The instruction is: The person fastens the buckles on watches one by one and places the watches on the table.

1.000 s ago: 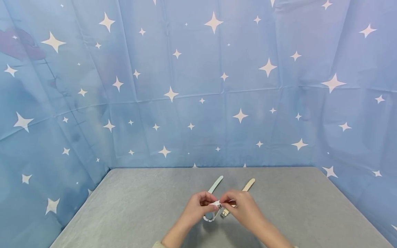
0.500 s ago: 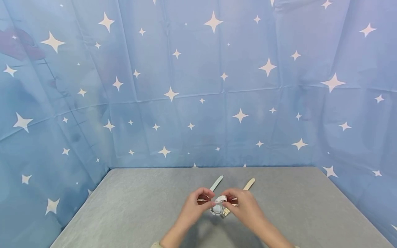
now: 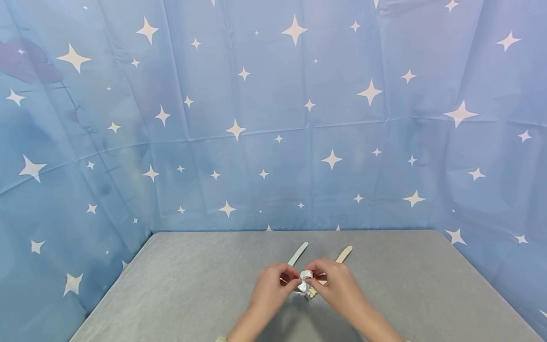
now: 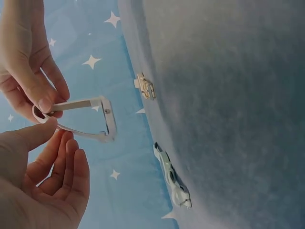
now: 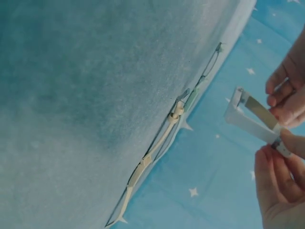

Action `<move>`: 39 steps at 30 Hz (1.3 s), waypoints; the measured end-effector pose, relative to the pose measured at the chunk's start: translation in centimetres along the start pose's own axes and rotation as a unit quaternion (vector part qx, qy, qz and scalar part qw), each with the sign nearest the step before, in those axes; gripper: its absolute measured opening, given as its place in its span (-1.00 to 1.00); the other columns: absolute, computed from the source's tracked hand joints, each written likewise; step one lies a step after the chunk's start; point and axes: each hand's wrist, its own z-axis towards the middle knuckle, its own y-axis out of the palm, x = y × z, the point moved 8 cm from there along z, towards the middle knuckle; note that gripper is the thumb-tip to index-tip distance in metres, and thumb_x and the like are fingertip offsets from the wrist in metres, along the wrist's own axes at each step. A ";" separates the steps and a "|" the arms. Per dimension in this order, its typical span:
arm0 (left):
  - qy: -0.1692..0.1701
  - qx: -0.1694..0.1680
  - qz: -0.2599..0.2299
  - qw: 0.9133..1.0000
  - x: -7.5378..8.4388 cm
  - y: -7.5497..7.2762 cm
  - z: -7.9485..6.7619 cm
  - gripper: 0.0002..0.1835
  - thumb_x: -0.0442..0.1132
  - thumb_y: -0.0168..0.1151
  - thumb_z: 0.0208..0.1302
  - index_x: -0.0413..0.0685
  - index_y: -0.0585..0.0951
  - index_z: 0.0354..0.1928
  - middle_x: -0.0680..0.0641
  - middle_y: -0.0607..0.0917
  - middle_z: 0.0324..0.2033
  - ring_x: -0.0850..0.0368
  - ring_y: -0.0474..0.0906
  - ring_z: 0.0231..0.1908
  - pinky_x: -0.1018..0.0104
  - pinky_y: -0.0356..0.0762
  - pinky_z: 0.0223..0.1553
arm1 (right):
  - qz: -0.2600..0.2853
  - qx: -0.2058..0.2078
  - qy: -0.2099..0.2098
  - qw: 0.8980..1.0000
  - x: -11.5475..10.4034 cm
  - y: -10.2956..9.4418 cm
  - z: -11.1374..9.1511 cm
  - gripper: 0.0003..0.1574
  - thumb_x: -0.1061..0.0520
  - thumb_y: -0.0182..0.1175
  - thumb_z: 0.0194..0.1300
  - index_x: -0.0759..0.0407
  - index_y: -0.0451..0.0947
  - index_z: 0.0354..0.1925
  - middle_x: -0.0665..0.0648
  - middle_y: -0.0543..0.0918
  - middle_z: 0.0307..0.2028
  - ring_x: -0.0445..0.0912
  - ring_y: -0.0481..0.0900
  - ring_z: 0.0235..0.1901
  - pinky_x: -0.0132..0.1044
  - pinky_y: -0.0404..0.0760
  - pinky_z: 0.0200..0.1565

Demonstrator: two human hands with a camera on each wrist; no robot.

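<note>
A white wristwatch with a square case (image 3: pixel 301 287) is held up between both hands, its strap bent into a loop. My left hand (image 3: pixel 273 286) pinches the strap between thumb and fingers. From the other side, my right hand (image 3: pixel 336 284) pinches the strap ends where they meet. In the left wrist view the watch case (image 4: pixel 109 117) points away from the fingertips. Behind the hands a mint green watch (image 3: pixel 297 254) and a beige watch (image 3: pixel 344 253) lie on the table, both partly hidden in the head view.
The grey table (image 3: pixel 183 280) is backed by a blue cloth (image 3: pixel 273 180) with white stars. In the right wrist view the beige watch (image 5: pixel 140 171) lies stretched out, close to the mint green watch (image 5: pixel 192 99).
The white watch has turned, and its loop has shifted right towards my right hand. My left hand drew slightly away from the strap, then came back to it. The right hand stays nearly still.
</note>
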 end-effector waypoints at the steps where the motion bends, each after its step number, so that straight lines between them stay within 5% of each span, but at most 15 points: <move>1: -0.003 -0.001 -0.008 1.000 0.0 0.0 0.0 -0.94 -0.31 0.45 0.13 -0.07 0.72 -0.37 0.03 0.73 -0.49 0.43 0.58 -0.46 0.54 0.58 -0.40 | 0.000 0.000 0.000 1.000 0.0 0.0 0.0 -0.73 0.33 0.48 0.02 0.02 0.66 -0.35 -0.09 0.73 -0.36 -0.24 0.72 -0.36 -0.45 0.70 -0.31; 5: -0.038 -0.021 -0.076 0.996 -0.6 0.3 0.1 -0.95 -0.33 0.43 0.16 -0.15 0.72 -0.36 -0.06 0.74 -0.48 0.43 0.53 -0.48 0.54 0.54 -0.41 | 0.007 -0.007 0.002 1.000 -0.1 0.1 -0.1 -0.74 0.32 0.47 0.04 0.01 0.66 -0.34 -0.09 0.73 -0.35 -0.23 0.73 -0.35 -0.43 0.71 -0.30; 12: -0.128 -0.081 -0.234 0.960 -2.1 1.1 -0.1 -0.83 -0.38 0.31 0.24 -0.42 0.66 -0.25 -0.22 0.71 -0.41 0.27 0.54 -0.45 0.50 0.62 -0.41 | 0.016 -0.018 0.004 1.000 -0.2 0.2 -0.1 -0.74 0.32 0.47 0.06 0.00 0.65 -0.35 -0.11 0.72 -0.37 -0.25 0.71 -0.35 -0.41 0.72 -0.29; 18: -0.158 -0.122 -0.264 0.944 -2.7 1.6 -0.3 -0.76 -0.38 0.27 0.27 -0.53 0.61 -0.19 0.06 0.61 -0.49 0.30 0.50 -0.46 0.46 0.62 -0.38 | 0.009 -0.025 -0.012 1.000 -0.4 0.3 -0.1 -0.72 0.33 0.47 0.05 0.00 0.66 -0.34 -0.10 0.71 -0.37 -0.25 0.71 -0.35 -0.45 0.70 -0.31; 23: -0.172 -0.160 -0.275 0.932 -3.0 1.9 -0.6 -0.76 -0.39 0.24 0.27 -0.57 0.57 -0.21 0.09 0.55 -0.54 0.32 0.49 -0.49 0.52 0.55 -0.44 | -0.002 -0.067 -0.042 0.997 -0.7 1.0 -0.4 -0.69 0.32 0.45 0.09 -0.04 0.67 -0.25 -0.13 0.68 -0.32 -0.28 0.68 -0.33 -0.42 0.69 -0.31; 29: -0.178 -0.185 -0.262 0.930 -2.8 2.0 -0.9 -0.78 -0.38 0.23 0.27 -0.51 0.58 -0.22 0.08 0.56 -0.52 0.31 0.51 -0.47 0.47 0.61 -0.41 | -0.007 -0.093 -0.054 0.994 -0.9 1.4 -0.5 -0.76 0.25 0.43 0.13 -0.05 0.68 -0.25 -0.17 0.64 -0.34 -0.35 0.62 -0.33 -0.40 0.66 -0.32; 39: -0.198 -0.129 -0.251 0.939 -2.7 1.2 -0.5 -0.78 -0.32 0.34 0.25 -0.42 0.65 -0.23 0.07 0.67 -0.52 0.29 0.60 -0.49 0.35 0.69 -0.38 | -0.034 -0.038 -0.091 0.995 -1.7 0.8 -0.5 -0.72 0.29 0.46 0.07 -0.03 0.66 -0.29 -0.15 0.65 -0.37 -0.32 0.62 -0.37 -0.48 0.55 -0.40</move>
